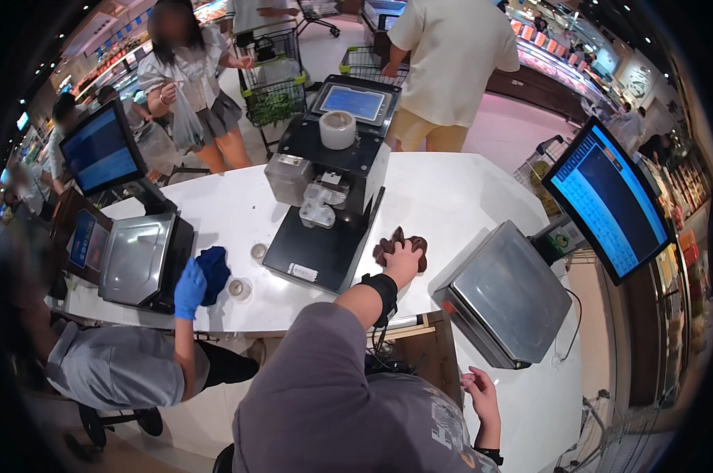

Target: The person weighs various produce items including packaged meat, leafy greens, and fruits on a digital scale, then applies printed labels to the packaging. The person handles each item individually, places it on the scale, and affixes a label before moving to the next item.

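Note:
My left hand (403, 261) rests on a crumpled dark brown cloth (386, 247) on the white counter (451, 201), its fingers pressed into the folds. Just left of it stands a black machine (315, 248) with a roll of clear tape (337, 129) on top. My right hand (482, 392) hangs over the counter's lower right part, fingers apart and slightly curled, holding nothing. Above it sits a weighing scale with a flat metal plate (504, 295) and a lit monitor (611, 198) on its far side.
A co-worker's blue-gloved hand (190, 290) touches a dark blue cloth (214, 274) beside a second scale (136, 257) at left. Two small rolls (239, 288) lie on the counter. Beyond it stand customers and shopping carts (273, 77). An open drawer (427, 349) lies below the counter edge.

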`<state>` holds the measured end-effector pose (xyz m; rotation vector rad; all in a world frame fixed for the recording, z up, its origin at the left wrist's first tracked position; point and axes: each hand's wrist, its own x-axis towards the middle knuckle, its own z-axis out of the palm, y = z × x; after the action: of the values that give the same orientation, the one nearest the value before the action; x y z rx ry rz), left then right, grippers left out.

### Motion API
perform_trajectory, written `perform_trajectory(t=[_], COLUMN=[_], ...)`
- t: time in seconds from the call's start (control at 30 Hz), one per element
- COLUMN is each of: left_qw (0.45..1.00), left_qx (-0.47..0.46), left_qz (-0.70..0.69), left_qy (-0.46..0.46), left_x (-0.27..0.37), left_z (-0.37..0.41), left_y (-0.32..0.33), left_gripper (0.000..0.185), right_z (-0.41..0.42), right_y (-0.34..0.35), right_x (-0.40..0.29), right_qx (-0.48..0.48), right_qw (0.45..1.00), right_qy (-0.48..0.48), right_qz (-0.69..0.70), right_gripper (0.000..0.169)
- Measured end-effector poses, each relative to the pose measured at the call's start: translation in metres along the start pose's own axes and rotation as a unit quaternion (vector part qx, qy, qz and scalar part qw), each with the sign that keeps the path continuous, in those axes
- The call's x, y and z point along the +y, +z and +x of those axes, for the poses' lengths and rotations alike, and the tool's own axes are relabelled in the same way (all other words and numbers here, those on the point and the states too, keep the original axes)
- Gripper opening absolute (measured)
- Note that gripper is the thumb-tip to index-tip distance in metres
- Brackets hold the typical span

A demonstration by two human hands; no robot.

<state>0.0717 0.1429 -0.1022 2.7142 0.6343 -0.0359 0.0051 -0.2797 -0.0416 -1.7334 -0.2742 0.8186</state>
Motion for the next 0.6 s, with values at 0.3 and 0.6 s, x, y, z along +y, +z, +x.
perform_trajectory(t=[0.3,0.6], left_qw=[0.809,0.768], left_qx=[-0.546,-0.388], left_qz=[-0.158,-0.424], left_qy=[0.153,0.284], left_x=[0.039,0.085], left_z=[-0.045,-0.116], left_y=[-0.034,-0.068], left_gripper=[0.055,0.087], right_z=[0.049,0.076], right_y=[0.028,0.029], right_x=[-0.018,-0.049], right_qx=[-0.096,0.024], right_qw=[0.995,0.991], right_qy=[0.006,-0.122], right_qz=[-0.027,0.042], right_gripper=[0.066,0.057])
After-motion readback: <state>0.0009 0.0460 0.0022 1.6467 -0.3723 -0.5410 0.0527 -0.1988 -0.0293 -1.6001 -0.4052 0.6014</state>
